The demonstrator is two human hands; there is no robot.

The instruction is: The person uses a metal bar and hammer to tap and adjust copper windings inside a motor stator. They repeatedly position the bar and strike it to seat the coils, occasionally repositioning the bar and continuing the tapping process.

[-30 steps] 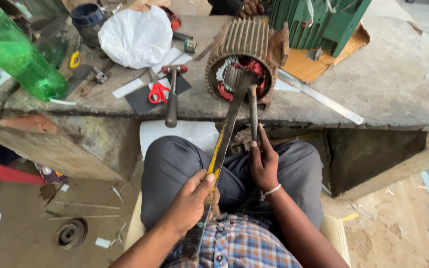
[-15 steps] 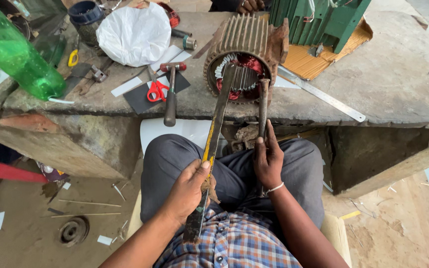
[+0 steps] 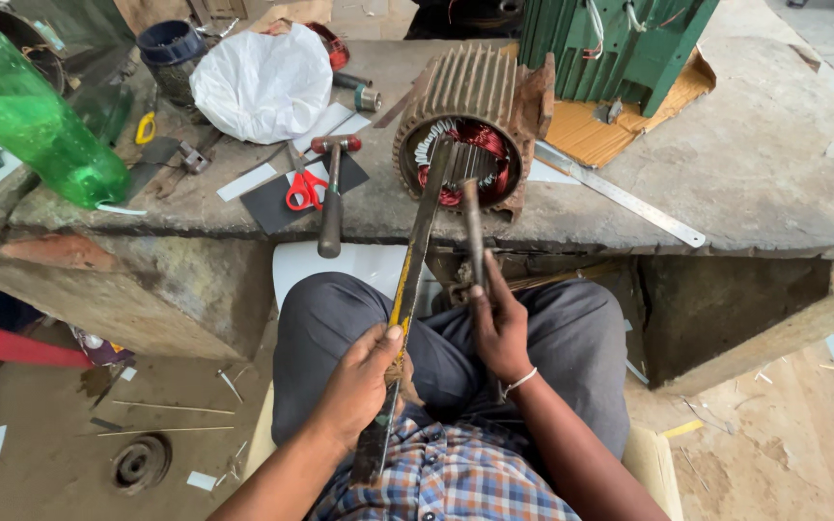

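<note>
Rough concrete bench (image 3: 774, 164): ribbed rusty motor stator with red copper windings (image 3: 475, 130) at its edge. Left hand (image 3: 364, 381) grips long flat metal bar (image 3: 415, 260); right hand (image 3: 499, 323) grips short steel rod (image 3: 473, 227). Keep both tips inside the bore, clear of windings.

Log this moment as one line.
left hand: grips flat bar | right hand: grips rod | both tips inside motor stator

Your forearms are bare, no sleeves visible. Your right hand (image 3: 499, 328) carries a thin white band at the wrist; your left hand (image 3: 364, 381) carries nothing. You wear a blue, red and white checked shirt and grey trousers.
</note>
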